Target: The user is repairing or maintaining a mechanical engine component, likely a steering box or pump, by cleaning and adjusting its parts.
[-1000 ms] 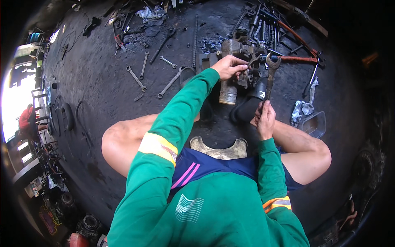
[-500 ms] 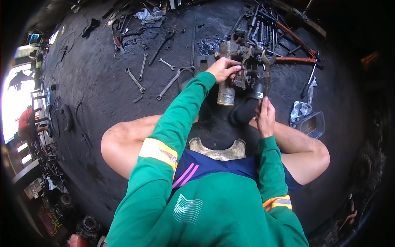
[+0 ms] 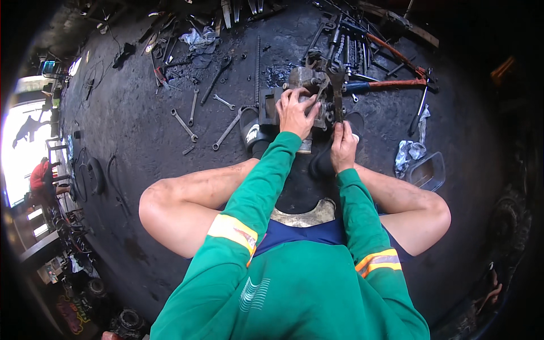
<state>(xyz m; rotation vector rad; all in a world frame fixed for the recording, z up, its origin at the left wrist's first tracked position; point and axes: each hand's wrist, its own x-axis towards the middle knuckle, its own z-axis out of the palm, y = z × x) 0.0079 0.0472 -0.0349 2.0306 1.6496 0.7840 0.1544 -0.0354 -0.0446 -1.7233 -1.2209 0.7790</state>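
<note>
Between my feet stands a greasy cast-metal assembly [image 3: 302, 74] with a round pipe-like lower end. My left hand [image 3: 296, 116] lies over its middle, fingers bent and gripping a dark, fork-ended metal part [image 3: 323, 89] at its side. My fingers partly hide that part. A large open-end wrench [image 3: 338, 93] is in my right hand [image 3: 343, 147], which grips the lower end of its handle. The wrench points away from me, its jaw beside the assembly's right side. Whether the jaw touches the assembly, I cannot tell.
Several wrenches [image 3: 184, 125] lie on the dark floor to the left. Behind the assembly on the right are tools, including a red-and-blue handle [image 3: 391, 85]. A clear plastic tub [image 3: 428, 171] and crumpled cloth [image 3: 409, 154] sit at right. A person in red [image 3: 39, 177] is far left.
My right hand has moved left and slightly away from me, bringing the wrench against or close to the assembly. My left hand has shifted left and lower, with its fingers spread wider over the metal.
</note>
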